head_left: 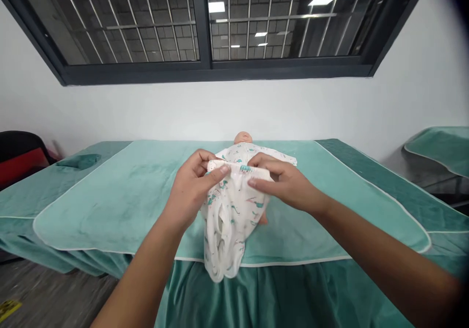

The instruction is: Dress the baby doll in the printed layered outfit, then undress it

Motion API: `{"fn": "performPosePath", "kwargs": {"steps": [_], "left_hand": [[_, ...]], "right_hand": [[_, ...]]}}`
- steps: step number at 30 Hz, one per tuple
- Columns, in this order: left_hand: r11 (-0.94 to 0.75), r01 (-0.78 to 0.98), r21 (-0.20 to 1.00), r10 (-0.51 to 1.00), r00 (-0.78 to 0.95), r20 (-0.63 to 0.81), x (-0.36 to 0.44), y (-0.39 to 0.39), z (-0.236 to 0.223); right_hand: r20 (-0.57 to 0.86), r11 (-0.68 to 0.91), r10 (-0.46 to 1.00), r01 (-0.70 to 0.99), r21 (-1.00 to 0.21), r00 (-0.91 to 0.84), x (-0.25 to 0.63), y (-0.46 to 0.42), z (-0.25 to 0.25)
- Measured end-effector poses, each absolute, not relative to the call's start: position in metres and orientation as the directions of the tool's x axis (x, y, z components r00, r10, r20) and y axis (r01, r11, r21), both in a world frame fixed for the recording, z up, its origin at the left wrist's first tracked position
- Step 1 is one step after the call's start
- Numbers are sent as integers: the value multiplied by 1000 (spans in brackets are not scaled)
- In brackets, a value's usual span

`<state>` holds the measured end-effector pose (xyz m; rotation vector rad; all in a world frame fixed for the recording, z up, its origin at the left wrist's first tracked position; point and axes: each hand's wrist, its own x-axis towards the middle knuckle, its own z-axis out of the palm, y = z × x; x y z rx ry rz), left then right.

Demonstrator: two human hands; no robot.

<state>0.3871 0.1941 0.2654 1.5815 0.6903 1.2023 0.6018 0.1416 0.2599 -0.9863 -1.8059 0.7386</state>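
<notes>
A baby doll point(243, 138) lies on its back on a teal mat point(120, 196), head towards the wall, dressed in a white printed top point(252, 151). My left hand point(194, 181) and my right hand point(284, 181) are both closed on the waistband of a pair of white printed baby trousers point(229, 220). The trousers hang down from my fingers over the doll's lower body and past the mat's front edge. The doll's legs are mostly hidden; a bit of foot shows by the cloth.
The mat covers a table draped in darker teal cloth point(256, 294). A folded teal cloth point(78, 161) lies at the far left. A red and black object point(18, 159) stands left of the table. Another teal-covered table point(439, 147) is at right. A white wall and barred window rise behind.
</notes>
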Motion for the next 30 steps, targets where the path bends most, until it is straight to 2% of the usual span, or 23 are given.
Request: {"fn": "performPosePath", "kwargs": {"steps": [3,6,8,9,11,13,14,16,19,21,23,25,27,30], "left_hand": [[-229,-104,968,831,498,250,386,191,280],[-251,130,959,702,707,88,385,187,285],[-265,208,941,675,737,27,384,185,284],[-253,182,950,702,711,51,384,185,282],[-229,46,972,787,597,157,384,186,276],[-209,-77,975,833,508,219,387,187,269],[-187,-110,976,842,495,217,389,188,266],[-129,-141,982,849,496,183,394,188,259],[-67,-150,986,838,528,138,399,186,251],[-34,-98,995,778,622,87,399,184,248],[-13,-14,1000,684,729,19,397,183,246],[0,9,1000,660,751,-6,395,183,244],[12,-112,994,760,647,63,395,185,243],[15,-302,953,876,464,133,397,188,244]], "right_hand": [[450,457,889,203,-866,-85,595,149,267],[396,394,917,42,-918,56,589,153,267],[342,344,938,-35,-938,57,588,152,264],[308,308,951,-41,-951,-3,588,151,261],[196,212,947,38,-977,-257,590,146,256],[39,144,866,173,-974,-498,590,141,250],[-16,128,834,221,-967,-552,590,139,247],[-23,116,858,236,-965,-514,589,139,242],[57,106,953,153,-982,-296,587,143,236],[71,84,979,62,-995,-191,586,146,233],[62,55,986,-48,-997,-157,584,148,232],[58,36,988,-149,-988,-142,582,147,233],[65,35,986,-191,-981,-155,581,144,232],[-1,-12,929,-27,-1000,-371,583,139,231]]}}
